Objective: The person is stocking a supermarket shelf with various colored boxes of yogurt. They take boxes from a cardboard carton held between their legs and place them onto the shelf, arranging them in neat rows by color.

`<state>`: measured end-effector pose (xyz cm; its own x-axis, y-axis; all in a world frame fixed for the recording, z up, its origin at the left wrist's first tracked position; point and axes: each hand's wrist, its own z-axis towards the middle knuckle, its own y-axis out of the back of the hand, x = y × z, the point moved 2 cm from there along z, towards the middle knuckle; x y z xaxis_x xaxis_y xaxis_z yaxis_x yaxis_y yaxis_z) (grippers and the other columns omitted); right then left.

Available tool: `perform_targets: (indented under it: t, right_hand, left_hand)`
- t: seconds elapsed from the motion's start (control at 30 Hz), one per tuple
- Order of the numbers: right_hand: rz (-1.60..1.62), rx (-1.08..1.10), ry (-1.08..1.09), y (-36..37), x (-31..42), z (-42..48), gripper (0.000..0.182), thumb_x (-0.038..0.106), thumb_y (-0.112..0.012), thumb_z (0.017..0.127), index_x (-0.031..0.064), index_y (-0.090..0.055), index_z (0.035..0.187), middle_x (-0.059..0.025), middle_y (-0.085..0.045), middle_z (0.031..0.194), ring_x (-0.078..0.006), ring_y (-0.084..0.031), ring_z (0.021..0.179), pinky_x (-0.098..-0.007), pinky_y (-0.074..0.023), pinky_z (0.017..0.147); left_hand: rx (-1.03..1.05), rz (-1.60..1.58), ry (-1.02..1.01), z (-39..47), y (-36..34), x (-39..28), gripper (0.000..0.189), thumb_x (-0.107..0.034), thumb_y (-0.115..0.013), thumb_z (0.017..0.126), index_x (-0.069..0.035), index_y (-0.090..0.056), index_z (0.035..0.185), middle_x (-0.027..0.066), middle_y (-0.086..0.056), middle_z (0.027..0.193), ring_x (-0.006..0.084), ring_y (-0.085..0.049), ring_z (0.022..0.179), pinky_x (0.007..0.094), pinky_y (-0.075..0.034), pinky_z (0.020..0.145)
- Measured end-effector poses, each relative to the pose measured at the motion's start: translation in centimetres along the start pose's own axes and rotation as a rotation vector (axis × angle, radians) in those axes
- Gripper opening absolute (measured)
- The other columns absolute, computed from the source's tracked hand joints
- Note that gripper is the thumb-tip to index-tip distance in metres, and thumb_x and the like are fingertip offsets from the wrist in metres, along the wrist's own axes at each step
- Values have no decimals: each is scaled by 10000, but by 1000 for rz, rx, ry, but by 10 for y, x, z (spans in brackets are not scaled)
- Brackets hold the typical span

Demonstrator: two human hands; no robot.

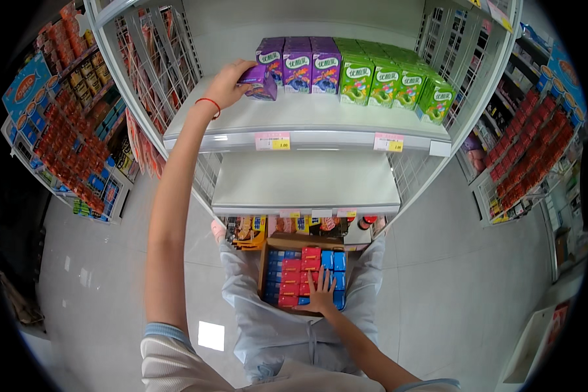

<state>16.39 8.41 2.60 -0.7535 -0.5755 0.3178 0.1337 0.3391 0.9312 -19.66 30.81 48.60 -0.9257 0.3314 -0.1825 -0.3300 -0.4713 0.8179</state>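
At the left end of the upper shelf, my left hand [229,84] grips a purple drink carton [262,90]. The carton is tilted, close in front of the leftmost row of upright purple cartons [297,71]. Green drink cartons [384,85] stand to the right of the purple ones, in several rows. Down at my lap, my right hand [321,294] lies with spread fingers on small packs in an open cardboard box [263,274]. Red packs [290,277] fill its middle, and blue packs [340,261] show on both sides, partly hidden by the hand.
A lower shelf [306,181] sits under the front rail with price tags [273,141]. Below it are packaged foods [247,230] and jars [366,222]. Wire-mesh side panels [152,63] flank the shelves. Snack racks stand at left [68,147] and right [534,147].
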Motion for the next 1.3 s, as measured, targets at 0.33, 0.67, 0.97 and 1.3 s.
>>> perform_targets:
  t: [0.33,0.67,0.97,1.3]
  right_hand:
    - [12,-57,23,-8,-3,-2,1313,859,-560,488,89,-123,1458,-307,76,1465,-490,68,1347,-694,48,972]
    - [-4,-109,42,-5,-4,-3,1248,851,-548,516,80,-218,1442,-323,-5,1462,-499,-31,1344,-698,4,971]
    - [24,-57,42,-9,-6,-2,1308,866,-536,518,76,-91,1461,-332,82,1453,-519,72,1334,-706,35,960]
    - [-15,-136,29,-5,0,1,1315,812,-629,442,92,-190,1451,-311,-30,1467,-483,-29,1354,-676,-12,1004]
  left_hand:
    - [-249,79,259,42,-61,27,670,-31,-669,716,-181,-440,1327,308,-337,1357,426,-416,1213,396,-409,985]
    - [-300,15,414,53,-70,7,729,-50,-709,709,-89,-368,1352,270,-453,1266,370,-552,1068,396,-467,898]
    - [-411,-399,484,52,-90,28,639,-28,-702,737,53,-348,1263,176,-579,1130,239,-588,1020,320,-463,879]
    - [-236,-246,456,20,-48,-10,585,-153,-715,720,40,-416,1184,218,-580,1110,338,-564,1050,361,-447,888]
